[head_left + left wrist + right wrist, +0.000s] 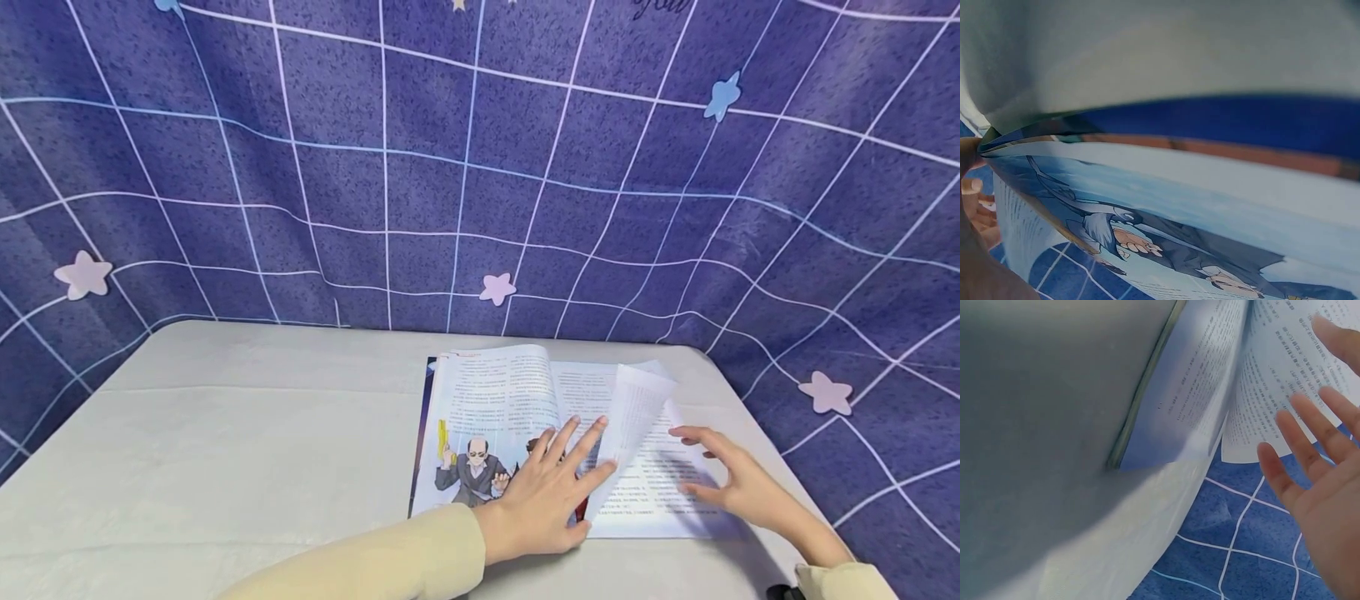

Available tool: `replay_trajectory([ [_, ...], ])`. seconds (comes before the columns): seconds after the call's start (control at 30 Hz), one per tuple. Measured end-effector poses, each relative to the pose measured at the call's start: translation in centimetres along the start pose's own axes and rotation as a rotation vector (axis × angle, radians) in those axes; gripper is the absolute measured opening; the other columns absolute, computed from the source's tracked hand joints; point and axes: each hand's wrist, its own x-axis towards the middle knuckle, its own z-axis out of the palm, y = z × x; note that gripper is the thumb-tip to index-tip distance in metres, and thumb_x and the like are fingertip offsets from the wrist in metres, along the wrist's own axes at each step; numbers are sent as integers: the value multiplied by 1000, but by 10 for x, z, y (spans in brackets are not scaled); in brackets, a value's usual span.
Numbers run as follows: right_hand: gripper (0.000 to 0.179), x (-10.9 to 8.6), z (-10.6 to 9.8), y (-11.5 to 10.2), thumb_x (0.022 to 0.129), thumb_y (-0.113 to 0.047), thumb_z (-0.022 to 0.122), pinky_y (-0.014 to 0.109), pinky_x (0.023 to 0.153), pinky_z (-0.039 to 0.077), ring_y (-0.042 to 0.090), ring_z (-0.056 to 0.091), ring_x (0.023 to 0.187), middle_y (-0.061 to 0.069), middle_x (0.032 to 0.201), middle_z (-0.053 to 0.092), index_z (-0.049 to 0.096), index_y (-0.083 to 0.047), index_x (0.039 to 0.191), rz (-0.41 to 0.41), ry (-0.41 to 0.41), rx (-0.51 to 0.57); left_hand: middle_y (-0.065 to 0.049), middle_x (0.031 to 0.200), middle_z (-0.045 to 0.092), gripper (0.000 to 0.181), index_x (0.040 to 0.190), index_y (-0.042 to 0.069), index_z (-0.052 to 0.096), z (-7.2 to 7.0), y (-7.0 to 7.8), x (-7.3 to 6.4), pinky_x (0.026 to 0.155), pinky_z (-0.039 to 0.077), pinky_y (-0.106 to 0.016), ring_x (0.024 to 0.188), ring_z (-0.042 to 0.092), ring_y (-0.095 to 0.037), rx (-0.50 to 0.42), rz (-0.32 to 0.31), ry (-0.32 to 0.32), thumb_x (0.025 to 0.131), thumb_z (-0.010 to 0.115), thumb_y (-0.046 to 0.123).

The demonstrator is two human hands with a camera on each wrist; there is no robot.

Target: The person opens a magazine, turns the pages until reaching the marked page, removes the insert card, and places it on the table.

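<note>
An open magazine lies on the table, its left page showing a cartoon of a bald figure in a suit and dark glasses. My left hand rests with fingers spread across the lower middle, near the fold. A single page stands half lifted beside those fingertips, leaning over the right side of the magazine. To the right, my right hand hovers over the right page's edge, fingers apart and holding nothing. In the right wrist view the same hand has its fingers extended near the raised page.
A pale cloth covers the table, whose rounded right edge runs close by the magazine. Behind and to the right hangs a dark blue curtain with a white grid and stars. A dark band sits at the right wrist.
</note>
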Motion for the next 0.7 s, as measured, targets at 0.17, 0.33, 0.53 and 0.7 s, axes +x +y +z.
replay_trajectory([
  [0.17, 66, -3, 1, -2, 57, -6, 83, 23, 76, 45, -2, 49, 105, 6, 113, 59, 55, -3, 117, 13, -64, -5, -8, 153, -17, 72, 141, 29, 30, 0, 0, -1, 108, 22, -52, 141, -4, -35, 1, 12, 2, 78, 55, 56],
  [0.33, 65, -6, 4, -2, 58, -10, 83, 28, 74, 47, -5, 46, 108, 5, 113, 58, 55, -5, 116, 3, -95, 2, -9, 154, -12, 70, 142, 29, 29, -1, 0, -1, 109, 18, -54, 141, -4, -36, 21, 22, -17, 81, 52, 54],
  [0.53, 63, -10, 8, -3, 60, -15, 83, 29, 75, 48, -5, 46, 110, 5, 113, 59, 55, -6, 115, 5, -126, 4, -9, 154, -11, 67, 142, 33, 28, -1, 1, -2, 109, 14, -55, 141, -5, -36, 39, 23, -41, 82, 50, 53],
  [0.7, 63, -11, 11, -2, 57, -12, 84, 12, 91, 36, -4, 45, 113, 8, 112, 59, 56, -2, 113, -52, -117, 49, -8, 154, -8, 64, 141, 35, 30, 0, 0, -2, 109, 13, -56, 140, -6, -36, 31, 28, -31, 82, 50, 52],
])
